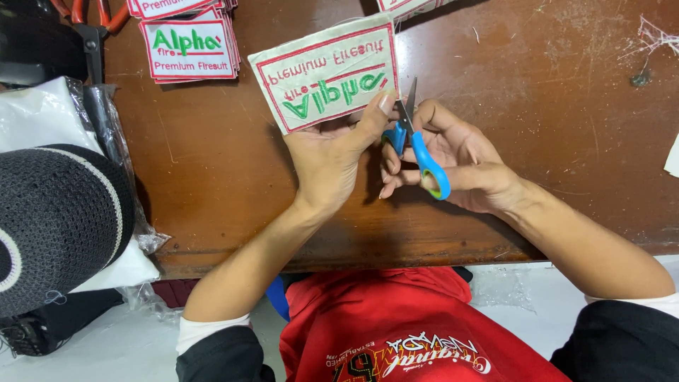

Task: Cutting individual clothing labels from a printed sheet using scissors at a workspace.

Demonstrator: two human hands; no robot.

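Note:
My left hand [332, 152] pinches the lower right corner of a cream embroidered patch [327, 71] with a red border and green and red lettering, held above the brown wooden table [537, 92]. My right hand [460, 159] grips small scissors with blue handles [423, 159]. Their short metal blades point up at the patch's right edge, beside my left thumb.
A stack of similar patches [189, 48] lies at the far left of the table; another stack [407, 6] shows at the top edge. Orange-handled pliers [92, 21] lie top left. A person's dark knit cap [60, 223] and plastic-wrapped white material [42, 113] are at the left. Loose threads [654, 35] lie top right.

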